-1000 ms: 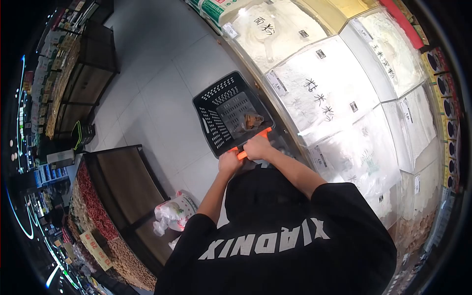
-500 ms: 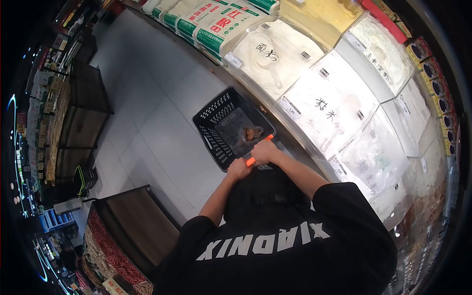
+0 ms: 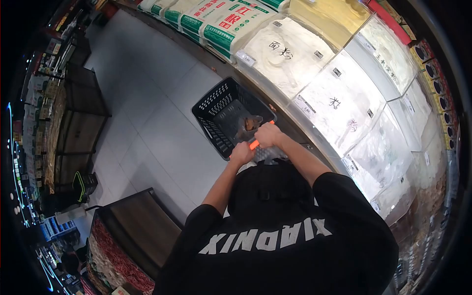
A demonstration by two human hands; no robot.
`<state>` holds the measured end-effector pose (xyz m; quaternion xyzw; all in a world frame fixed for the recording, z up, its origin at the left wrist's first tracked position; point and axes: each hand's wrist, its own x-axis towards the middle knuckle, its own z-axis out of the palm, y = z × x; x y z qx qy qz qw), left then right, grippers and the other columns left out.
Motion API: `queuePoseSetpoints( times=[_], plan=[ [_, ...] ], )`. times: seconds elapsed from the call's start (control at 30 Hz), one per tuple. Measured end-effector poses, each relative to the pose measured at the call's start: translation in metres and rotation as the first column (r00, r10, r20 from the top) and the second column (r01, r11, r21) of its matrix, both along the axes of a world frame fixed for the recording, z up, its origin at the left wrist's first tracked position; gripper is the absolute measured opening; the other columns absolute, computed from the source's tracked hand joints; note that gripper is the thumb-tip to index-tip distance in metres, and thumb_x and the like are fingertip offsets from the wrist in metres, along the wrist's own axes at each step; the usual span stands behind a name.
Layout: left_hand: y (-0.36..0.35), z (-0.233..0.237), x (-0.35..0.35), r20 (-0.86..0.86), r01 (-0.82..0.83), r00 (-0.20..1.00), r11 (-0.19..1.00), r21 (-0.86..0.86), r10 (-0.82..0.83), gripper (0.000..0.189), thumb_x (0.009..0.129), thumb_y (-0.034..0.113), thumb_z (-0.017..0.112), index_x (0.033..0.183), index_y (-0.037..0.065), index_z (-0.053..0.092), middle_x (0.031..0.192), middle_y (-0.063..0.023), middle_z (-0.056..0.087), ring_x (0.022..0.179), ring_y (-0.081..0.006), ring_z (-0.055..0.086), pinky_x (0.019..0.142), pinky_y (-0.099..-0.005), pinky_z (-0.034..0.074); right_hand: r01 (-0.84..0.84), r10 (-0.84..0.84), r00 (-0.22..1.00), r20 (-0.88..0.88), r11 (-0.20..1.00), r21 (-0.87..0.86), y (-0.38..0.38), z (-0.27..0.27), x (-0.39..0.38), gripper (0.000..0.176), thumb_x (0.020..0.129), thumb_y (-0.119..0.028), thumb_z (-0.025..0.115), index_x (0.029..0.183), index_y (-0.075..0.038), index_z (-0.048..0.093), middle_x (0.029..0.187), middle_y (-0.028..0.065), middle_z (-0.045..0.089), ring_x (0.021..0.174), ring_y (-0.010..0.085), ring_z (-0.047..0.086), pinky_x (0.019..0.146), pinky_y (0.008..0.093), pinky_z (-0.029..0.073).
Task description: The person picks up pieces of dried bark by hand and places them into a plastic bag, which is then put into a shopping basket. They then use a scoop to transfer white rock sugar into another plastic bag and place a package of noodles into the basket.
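Note:
My left hand [image 3: 242, 153] is closed around the orange handle [image 3: 254, 144] of a black shopping basket [image 3: 216, 92]. Further along the same handle, my right hand [image 3: 268, 134] has its fingers wrapped over it. The basket has perforated sides and lies just ahead of both hands. Inside it, near the handle end, a clear plastic bag [image 3: 251, 124] contains something brownish, too small to name. Whatever carries the basket underneath is hidden.
On the right runs a long display of white flour bins [image 3: 287, 54] with handwritten labels. Stacked green-and-white sacks [image 3: 216, 22] lie at its far end. Grey tiled floor [image 3: 152, 113] stretches ahead. On the left stand a wooden display stand [image 3: 86, 118] and a nearer brown one [image 3: 142, 228].
The flour bins and sacks have shifted right and slightly down in view as the basket and I advance along the aisle. Both hands keep their hold on the handle.

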<state>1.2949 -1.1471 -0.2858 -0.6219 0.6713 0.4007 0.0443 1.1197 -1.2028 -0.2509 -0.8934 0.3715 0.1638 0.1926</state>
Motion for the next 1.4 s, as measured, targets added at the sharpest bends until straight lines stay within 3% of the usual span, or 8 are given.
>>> queuePoseSetpoints(
  times=[0.17, 0.33, 0.63, 0.9, 0.97, 1.1, 1.23, 1.4],
  plan=[
    [-0.018, 0.003, 0.004, 0.032, -0.028, 0.999, 1.000, 0.010, 0.028, 0.037, 0.080, 0.030, 0.068, 0.100, 0.000, 0.073, 0.101, -0.0275, 0.070, 0.100, -0.0430, 0.067, 0.091, -0.0492, 0.053, 0.081, -0.081, 0.996, 0.023, 0.997, 0.008, -0.006, 0.001, 0.006, 0.023, 0.067, -0.026, 0.068, 0.080, -0.007, 0.074, 0.076, 0.0128, 0.072, 0.077, 0.0326, 0.072, 0.076, 0.0430, 0.055],
    [-0.014, -0.001, 0.003, -0.011, -0.068, 0.998, 0.995, -0.069, 0.067, 0.029, 0.079, 0.025, 0.068, 0.093, 0.000, 0.073, 0.089, -0.0282, 0.069, 0.091, -0.0437, 0.068, 0.085, -0.0494, 0.054, 0.358, -0.334, 0.918, 0.212, 0.930, -0.086, 0.014, -0.007, 0.001, 0.048, 0.071, -0.016, 0.074, 0.115, -0.001, 0.062, 0.116, 0.0159, 0.065, 0.118, 0.0297, 0.057, 0.108, 0.0434, 0.037],
    [-0.013, -0.007, -0.001, 0.080, 0.086, 0.994, 0.989, -0.122, -0.077, 0.030, 0.083, 0.027, 0.065, 0.095, 0.001, 0.073, 0.089, -0.0283, 0.069, 0.090, -0.0461, 0.067, 0.084, -0.0531, 0.054, 0.653, -0.618, 0.664, 0.421, 0.754, 0.076, 0.068, -0.010, -0.053, 0.080, 0.080, -0.011, 0.067, 0.152, -0.004, 0.032, 0.155, 0.0219, 0.033, 0.140, 0.0381, 0.038, 0.113, 0.0479, 0.035],
    [-0.019, -0.019, -0.004, 0.067, 0.008, 0.998, 0.998, -0.067, -0.004, 0.032, 0.084, 0.032, 0.067, 0.097, 0.003, 0.070, 0.084, -0.0250, 0.070, 0.088, -0.0445, 0.068, 0.081, -0.0530, 0.053, 0.797, -0.869, 0.395, 0.298, 0.485, 0.359, 0.121, -0.043, -0.151, 0.056, 0.086, -0.021, 0.061, 0.137, -0.003, 0.046, 0.134, 0.0238, 0.054, 0.117, 0.0397, 0.059, 0.096, 0.0477, 0.049],
    [-0.009, 0.015, -0.028, 0.114, -0.023, 0.991, 0.938, -0.346, 0.066, 0.029, 0.085, 0.030, 0.071, 0.102, 0.007, 0.066, 0.070, -0.0122, 0.068, 0.070, -0.0310, 0.070, 0.070, -0.0447, 0.054, 0.811, -0.886, 0.376, 0.273, 0.457, 0.366, 0.146, -0.049, -0.181, 0.050, 0.087, -0.024, 0.061, 0.131, -0.002, 0.051, 0.124, 0.0244, 0.061, 0.111, 0.0400, 0.062, 0.093, 0.0470, 0.051],
    [-0.002, 0.040, -0.090, -0.088, -0.002, 0.993, 0.732, -0.681, -0.079, 0.047, 0.085, 0.030, 0.075, 0.118, 0.002, 0.057, 0.105, -0.0189, 0.061, 0.100, -0.0348, 0.060, 0.090, -0.0428, 0.048, 0.857, -0.962, 0.135, 0.239, 0.235, 0.459, 0.208, -0.079, -0.229, 0.038, 0.086, -0.029, 0.065, 0.106, 0.003, 0.064, 0.100, 0.0246, 0.069, 0.103, 0.0404, 0.066, 0.090, 0.0463, 0.052],
    [0.002, 0.054, -0.186, -0.329, 0.001, 0.926, 0.876, -0.482, -0.182, 0.047, 0.089, 0.026, 0.071, 0.122, -0.003, 0.055, 0.114, -0.0214, 0.056, 0.110, -0.0354, 0.055, 0.099, -0.0436, 0.044, 0.876, -0.991, -0.097, 0.097, -0.039, 0.480, 0.266, -0.096, -0.267, 0.037, 0.085, -0.030, 0.066, 0.098, 0.005, 0.069, 0.098, 0.0248, 0.071, 0.100, 0.0400, 0.067, 0.088, 0.0446, 0.053],
    [0.018, 0.070, -0.310, -0.535, 0.130, 0.806, 0.957, -0.260, -0.254, 0.041, 0.092, 0.025, 0.068, 0.121, -0.002, 0.057, 0.112, -0.0189, 0.060, 0.093, -0.0280, 0.065, 0.084, -0.0384, 0.053, 0.827, -0.979, -0.170, 0.115, -0.079, 0.556, 0.302, -0.081, -0.305, 0.046, 0.087, -0.036, 0.067, 0.107, 0.005, 0.069, 0.100, 0.0245, 0.071, 0.098, 0.0338, 0.069, 0.086, 0.0405, 0.053]
  ],
)
